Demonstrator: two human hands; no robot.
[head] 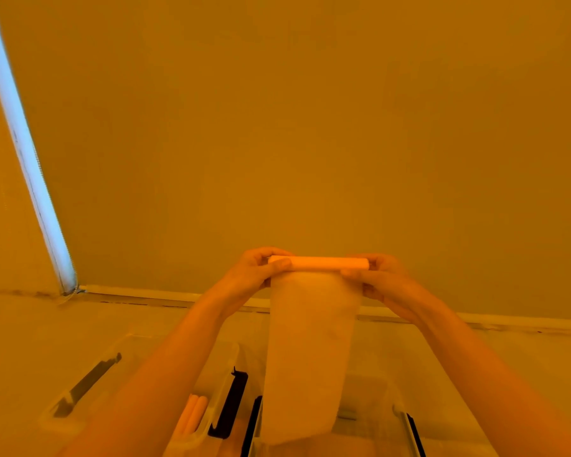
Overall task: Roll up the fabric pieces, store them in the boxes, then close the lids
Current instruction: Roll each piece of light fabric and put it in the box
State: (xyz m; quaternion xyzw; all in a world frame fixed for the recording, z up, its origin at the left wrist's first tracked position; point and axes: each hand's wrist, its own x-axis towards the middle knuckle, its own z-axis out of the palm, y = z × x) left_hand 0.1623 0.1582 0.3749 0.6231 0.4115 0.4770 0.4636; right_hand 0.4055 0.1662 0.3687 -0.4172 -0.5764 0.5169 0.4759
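Head view, looking past both forearms: the left hand (256, 268) and the right hand (381, 278) are raised in front of the wall (310, 127), each pinching one end of a tight roll (318, 263) at the top of a fabric piece (307, 351). Thumbs sit on the near side, fingers curl over the far side — both hands are clamped on that roll, not apart from it.

Unrolled cloth hangs straight down in a pale, slightly see-through strip, its lower edge reaching down over the clear boxes below. It looks light and limp, with no stiffness of its own, so the tail will likely swing or skew if one end is turned faster than the other. Best hold, I'd judge, is just where it is now: at the two ends of the roll, keeping it level while winding.

Down below, the left clear box (89, 390) sits open with rolled pieces (193, 415) already lying inside, black latches (229, 404) showing at its rim. The right clear box (376, 400) stands just beside it — its contents are hard to make out behind the hanging cloth.
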